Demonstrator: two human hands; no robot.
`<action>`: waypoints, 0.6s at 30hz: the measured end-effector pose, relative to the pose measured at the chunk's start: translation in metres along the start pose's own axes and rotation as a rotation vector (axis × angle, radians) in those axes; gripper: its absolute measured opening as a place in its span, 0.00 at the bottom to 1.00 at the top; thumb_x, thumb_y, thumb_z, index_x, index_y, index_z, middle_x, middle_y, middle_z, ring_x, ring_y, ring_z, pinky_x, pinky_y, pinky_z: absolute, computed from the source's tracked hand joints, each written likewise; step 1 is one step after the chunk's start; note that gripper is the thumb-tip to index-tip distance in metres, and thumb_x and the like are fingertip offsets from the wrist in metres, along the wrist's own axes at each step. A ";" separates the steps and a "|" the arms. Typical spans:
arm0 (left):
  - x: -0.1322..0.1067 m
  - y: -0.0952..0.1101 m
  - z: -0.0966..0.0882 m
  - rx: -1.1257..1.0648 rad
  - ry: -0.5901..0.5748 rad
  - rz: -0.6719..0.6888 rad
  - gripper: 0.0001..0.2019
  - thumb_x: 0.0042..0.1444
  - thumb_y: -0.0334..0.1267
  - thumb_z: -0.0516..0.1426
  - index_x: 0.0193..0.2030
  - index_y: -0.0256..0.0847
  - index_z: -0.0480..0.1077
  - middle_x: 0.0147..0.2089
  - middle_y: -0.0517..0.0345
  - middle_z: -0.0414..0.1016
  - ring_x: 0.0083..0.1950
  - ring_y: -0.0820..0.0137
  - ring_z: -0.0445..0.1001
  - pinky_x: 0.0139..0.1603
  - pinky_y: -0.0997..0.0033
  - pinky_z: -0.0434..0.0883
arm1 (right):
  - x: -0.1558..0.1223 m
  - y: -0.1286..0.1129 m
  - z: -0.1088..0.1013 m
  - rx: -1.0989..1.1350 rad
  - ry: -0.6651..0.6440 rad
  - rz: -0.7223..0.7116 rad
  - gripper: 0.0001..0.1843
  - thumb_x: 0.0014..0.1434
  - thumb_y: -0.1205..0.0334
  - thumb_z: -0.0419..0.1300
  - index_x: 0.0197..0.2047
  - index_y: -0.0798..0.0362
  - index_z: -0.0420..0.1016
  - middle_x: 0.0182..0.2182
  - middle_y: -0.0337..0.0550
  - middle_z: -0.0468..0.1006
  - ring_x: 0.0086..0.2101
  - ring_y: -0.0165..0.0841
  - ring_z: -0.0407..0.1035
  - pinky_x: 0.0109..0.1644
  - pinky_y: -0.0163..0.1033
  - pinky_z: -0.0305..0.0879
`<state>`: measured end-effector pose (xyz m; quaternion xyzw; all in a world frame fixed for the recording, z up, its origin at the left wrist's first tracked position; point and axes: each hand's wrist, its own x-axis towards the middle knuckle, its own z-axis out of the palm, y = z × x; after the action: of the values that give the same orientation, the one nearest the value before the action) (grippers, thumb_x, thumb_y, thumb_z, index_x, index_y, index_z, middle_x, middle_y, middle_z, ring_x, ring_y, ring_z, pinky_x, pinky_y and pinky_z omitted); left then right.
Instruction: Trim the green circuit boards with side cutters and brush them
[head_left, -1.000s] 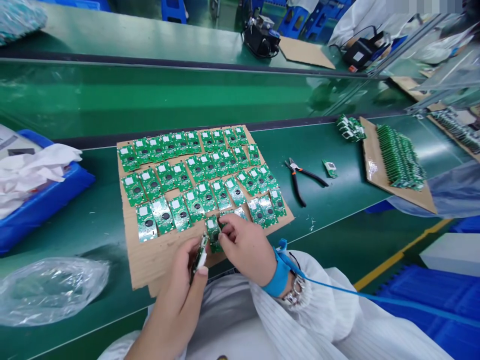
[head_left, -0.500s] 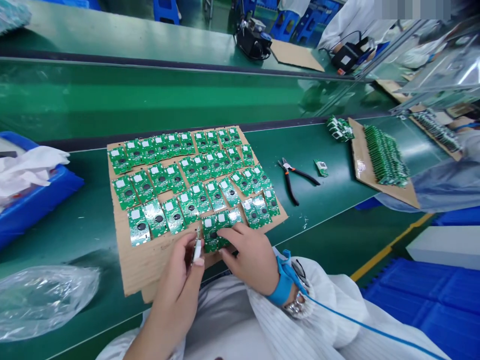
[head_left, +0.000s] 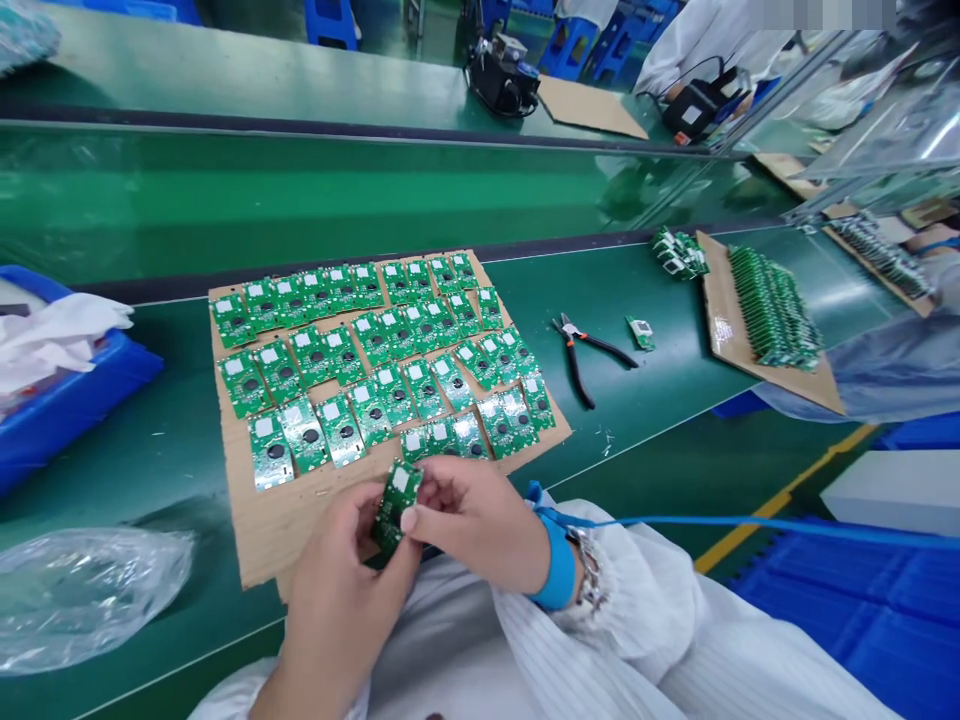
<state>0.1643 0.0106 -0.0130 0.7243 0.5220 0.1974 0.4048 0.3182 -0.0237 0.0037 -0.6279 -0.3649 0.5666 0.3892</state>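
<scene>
Both hands grip one green circuit board (head_left: 395, 505) with a white square on it, tilted in front of my body. My left hand (head_left: 349, 570) closes on its left and lower side. Thumb and fingers of my right hand (head_left: 472, 520) pinch its right edge; a blue strap circles that wrist. Just beyond lies a cardboard sheet (head_left: 274, 530) bearing rows of similar boards, most with a white square and a round black spot. The nearest laid board (head_left: 439, 436) is close to my right fingers, its lower part hidden by the hand.
Black-handled cutting pliers (head_left: 577, 360) and a single board (head_left: 640, 333) lie to the right. Farther right, a second cardboard (head_left: 724, 330) carries densely stacked boards (head_left: 776, 310). At left are a blue bin (head_left: 82, 385) and a clear plastic bag (head_left: 90, 600). A co-worker's sleeve shows at far right.
My right hand has moved from the laid boards leftward to the board in my left hand and now holds it too. That board has turned from edge-on to show its face.
</scene>
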 end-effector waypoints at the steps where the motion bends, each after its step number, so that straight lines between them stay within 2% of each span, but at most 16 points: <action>1: 0.000 0.000 0.000 0.094 0.044 0.074 0.13 0.50 0.45 0.60 0.41 0.44 0.66 0.31 0.60 0.77 0.28 0.67 0.77 0.26 0.72 0.72 | 0.003 0.000 0.002 0.022 -0.019 0.016 0.11 0.50 0.56 0.60 0.26 0.53 0.67 0.22 0.35 0.66 0.24 0.26 0.62 0.27 0.32 0.58; 5: -0.004 -0.004 -0.001 0.327 0.194 0.350 0.06 0.54 0.41 0.58 0.37 0.45 0.67 0.36 0.57 0.78 0.34 0.68 0.78 0.27 0.74 0.70 | 0.011 0.004 0.006 0.001 -0.033 0.041 0.09 0.51 0.57 0.59 0.26 0.53 0.68 0.22 0.36 0.69 0.26 0.28 0.65 0.29 0.34 0.61; 8: -0.008 -0.011 0.000 0.427 0.249 0.435 0.04 0.57 0.39 0.56 0.38 0.44 0.67 0.36 0.57 0.78 0.33 0.69 0.78 0.28 0.75 0.68 | 0.013 0.006 0.005 -0.046 -0.035 0.039 0.08 0.50 0.59 0.59 0.32 0.54 0.73 0.23 0.37 0.71 0.27 0.29 0.67 0.31 0.35 0.63; 10: -0.011 -0.015 0.002 0.492 0.271 0.430 0.04 0.58 0.39 0.55 0.38 0.43 0.67 0.34 0.58 0.79 0.31 0.69 0.78 0.27 0.74 0.66 | 0.011 0.005 0.002 -0.058 0.013 0.040 0.15 0.49 0.60 0.60 0.42 0.54 0.74 0.26 0.37 0.74 0.28 0.30 0.69 0.33 0.36 0.65; 12: -0.012 -0.018 0.005 0.574 0.283 0.360 0.06 0.58 0.41 0.54 0.38 0.43 0.67 0.31 0.58 0.78 0.27 0.69 0.76 0.23 0.73 0.63 | 0.007 0.003 -0.004 -0.060 0.062 0.035 0.22 0.50 0.60 0.60 0.49 0.54 0.71 0.28 0.38 0.75 0.29 0.29 0.69 0.34 0.37 0.66; 15: -0.011 -0.019 0.010 0.747 0.276 0.230 0.10 0.59 0.44 0.52 0.38 0.41 0.69 0.25 0.57 0.76 0.24 0.66 0.74 0.21 0.70 0.58 | 0.002 0.000 -0.016 -0.058 0.059 0.039 0.19 0.51 0.58 0.60 0.47 0.54 0.72 0.27 0.37 0.74 0.26 0.28 0.68 0.30 0.36 0.65; 18: -0.006 -0.015 0.013 0.876 0.259 0.229 0.13 0.59 0.46 0.52 0.38 0.40 0.71 0.24 0.53 0.76 0.27 0.60 0.75 0.23 0.68 0.57 | -0.004 0.000 -0.027 -0.047 0.016 0.055 0.15 0.51 0.57 0.59 0.42 0.53 0.73 0.25 0.36 0.72 0.25 0.27 0.66 0.29 0.36 0.63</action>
<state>0.1626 0.0016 -0.0319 0.8493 0.5191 0.0906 -0.0316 0.3446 -0.0288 0.0072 -0.6513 -0.3573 0.5634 0.3616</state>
